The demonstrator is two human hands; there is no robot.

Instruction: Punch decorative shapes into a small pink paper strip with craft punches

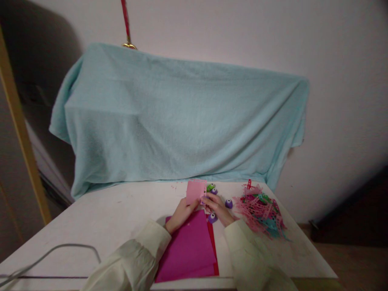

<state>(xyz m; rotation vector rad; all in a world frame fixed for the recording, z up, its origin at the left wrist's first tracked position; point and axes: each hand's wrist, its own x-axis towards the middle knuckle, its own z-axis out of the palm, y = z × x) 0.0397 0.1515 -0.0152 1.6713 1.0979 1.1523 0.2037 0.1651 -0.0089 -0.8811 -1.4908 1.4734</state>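
Note:
My left hand [182, 212] pinches the lower edge of a small pink sheet of paper [195, 192], held up over the table. Along the paper's right edge runs a row of small cut-out shapes. My right hand [218, 207] is closed at the lower right corner of that sheet, around what looks like a small purple paper punch, mostly hidden by the fingers. Close by lie more small punches with white, eye-like tops: a green one [211, 187], a purple one [228, 203] and another purple one [212, 218]. Magenta sheets [188, 250] lie below my hands, over a red sheet [216, 262].
A tangled heap of punched paper strips [260, 210], pink, green and blue, sits at the right of the white table [130, 218]. Behind the table hangs a light blue cloth [182, 121]. A grey cable [69, 245] curves over the near left corner.

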